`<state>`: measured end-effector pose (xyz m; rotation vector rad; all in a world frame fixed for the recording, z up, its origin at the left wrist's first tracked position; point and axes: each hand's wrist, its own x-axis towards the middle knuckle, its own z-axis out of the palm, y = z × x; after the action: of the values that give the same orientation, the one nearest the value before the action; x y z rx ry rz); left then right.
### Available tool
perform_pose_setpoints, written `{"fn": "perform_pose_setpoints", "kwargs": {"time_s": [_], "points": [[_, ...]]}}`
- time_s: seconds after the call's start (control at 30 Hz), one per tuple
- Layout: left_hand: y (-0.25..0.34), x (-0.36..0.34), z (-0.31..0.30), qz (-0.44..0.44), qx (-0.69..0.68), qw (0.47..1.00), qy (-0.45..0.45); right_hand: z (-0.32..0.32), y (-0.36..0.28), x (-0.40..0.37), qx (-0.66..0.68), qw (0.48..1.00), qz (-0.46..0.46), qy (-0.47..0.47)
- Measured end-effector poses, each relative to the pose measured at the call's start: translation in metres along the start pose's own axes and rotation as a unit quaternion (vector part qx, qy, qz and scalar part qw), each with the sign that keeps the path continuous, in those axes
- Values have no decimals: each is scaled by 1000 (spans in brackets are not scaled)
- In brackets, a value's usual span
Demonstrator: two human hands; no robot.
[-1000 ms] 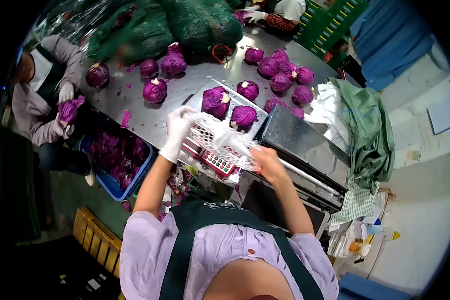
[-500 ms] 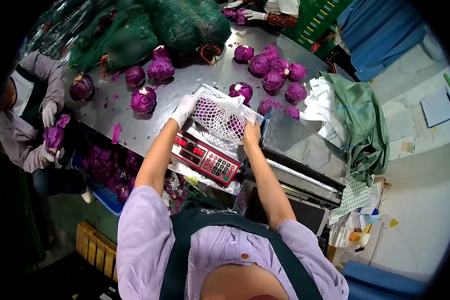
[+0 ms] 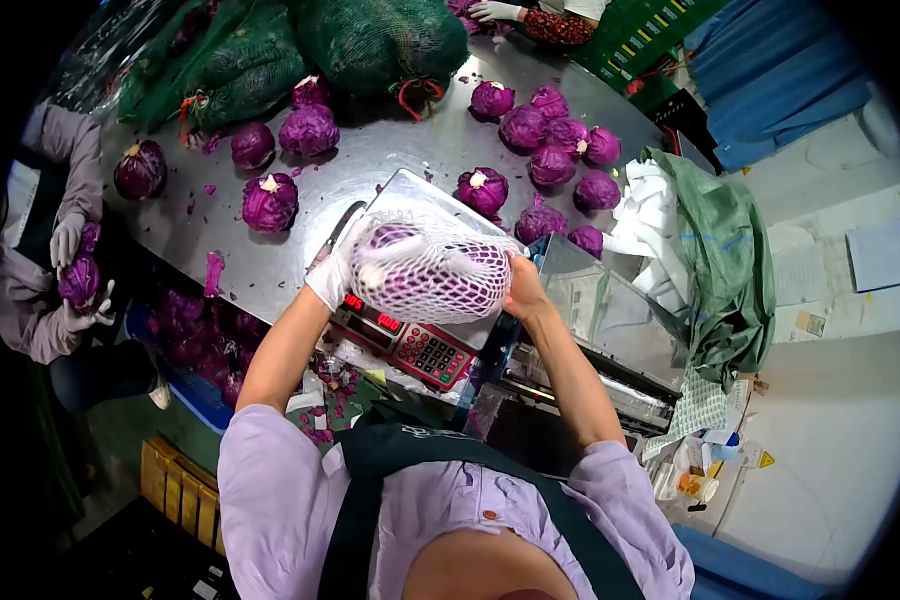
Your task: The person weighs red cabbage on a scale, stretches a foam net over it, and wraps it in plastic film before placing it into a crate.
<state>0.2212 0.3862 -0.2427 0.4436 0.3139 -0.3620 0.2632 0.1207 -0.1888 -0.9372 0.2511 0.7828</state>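
Holds a white mesh sleeve [image 3: 432,272] packed with red cabbage up over the scale [image 3: 422,350], gloved left hand [image 3: 332,275] clenched on one end and bare right hand [image 3: 523,290] gripping the other, probably to pull the net taut around the heads inside. Appears lifted clear of the steel weighing pan [image 3: 410,195] rather than resting on it, with loose cabbages [image 3: 552,165] waiting within reach on the metal table [image 3: 290,250] and the wrapping machine [image 3: 610,320] just beside the right wrist.

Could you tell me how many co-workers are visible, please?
2: one person at the table's left edge holding a cabbage; another's hand at the far end. Others may be hidden.
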Motion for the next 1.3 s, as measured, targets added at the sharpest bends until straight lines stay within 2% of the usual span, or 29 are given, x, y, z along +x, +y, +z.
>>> {"fn": "perform_pose_setpoints", "kwargs": {"time_s": [0.03, 0.07, 0.1, 0.13, 0.17, 0.2, 0.23, 0.27, 0.3, 0.33, 0.37, 0.43, 0.47, 0.5, 0.53, 0.57, 0.6, 0.67, 0.7, 0.73, 0.8, 0.87, 0.9, 0.93, 1.03, 1.17, 1.23, 1.27, 1.3], "points": [[-1, 15, -14, -34, 1, 999, 11, -5, -3, 9, -11, 997, -16, -70], [0, 29, -21, -67, 3, 997, 22, -21, -6, 31, 51, 989, 21, -135], [10, 12, 20, -87, 12, 990, -110, -41, -12, 57, 38, 978, 53, -200], [13, 28, 4, -66, 55, 990, -111, -55, -20, 75, 26, 961, 84, -263], [16, 25, 22, -18, 119, 980, -156, -32, -35, 72, -91, 979, 88, -158], [23, 17, 46, 32, 181, 962, -200, -36, -46, 83, -154, 966, 54, -201], [33, 18, 58, 78, 338, 909, -230, -24, -58, 82, -276, 934, 30, -227], [31, 36, 41, 66, 433, 871, -223, -11, -69, 81, -392, 885, 8, -250], [33, 31, 53, 32, 493, 840, -223, -4, -71, 89, -525, 829, 40, -187], [36, 26, 66, -3, 552, 804, -221, 0, -65, 91, -523, 830, 41, -190], [37, 24, 72, -4, 554, 803, -218, 11, -60, 88, -601, 780, -25, -171], [37, 19, 80, 114, 693, 667, -249, 37, -61, 63, -697, 688, -162, -121], [44, 8, 88, 127, 717, 654, -208, 14, -55, 77, -633, 737, -205, -120], [50, 2, 84, 149, 702, 683, -135, 18, -62, 65, -582, 772, -233, -103], [57, -6, 77, 171, 684, 707, -61, 19, -71, 45, -569, 779, -262, -31], [63, -20, 76, 231, 680, 696, -12, 10, -81, 33, -536, 814, -223, 20], [63, -44, 90, 247, 687, 682, 45, -12, -84, 32, -501, 827, -255, 10], [60, -72, 74, 171, 636, 749, 64, -28, -83, 10, -573, 801, -171, 28], [52, -82, 74, 164, 692, 703, 31, -24, -71, -4, -531, 841, -99, 21], [41, -91, 74, 100, 691, 716, 3, -19, -60, -17, -488, 872, -28, 15], [5, -100, 69, 86, 782, 616, -34, -20, -28, -18, -449, 893, 27, -6], [-35, -86, 51, 140, 795, 589, -41, -7, -2, -12, -387, 922, -21, -3], [-47, -80, 58, 155, 803, 575, 17, -4, 4, -3, -384, 922, -47, 24], [-51, -75, 63, 177, 771, 611, 41, 0, 8, 3, -381, 920, -73, 52], [-60, -71, 72, 252, 766, 588, 67, -2, 4, 10, -335, 929, -150, 43], [-93, -83, 121, 295, 767, 566, 72, -24, -33, -20, -437, 858, -270, -3], [-118, -84, 159, 272, 772, 567, 89, -44, -58, -46, -426, 859, -282, -33], [-133, -78, 170, 284, 801, 519, 90, -52, -71, -61, -399, 873, -277, -44], [-150, -68, 179, 299, 780, 546, 59, -56, -86, -85, -412, 879, -242, -17]]}}
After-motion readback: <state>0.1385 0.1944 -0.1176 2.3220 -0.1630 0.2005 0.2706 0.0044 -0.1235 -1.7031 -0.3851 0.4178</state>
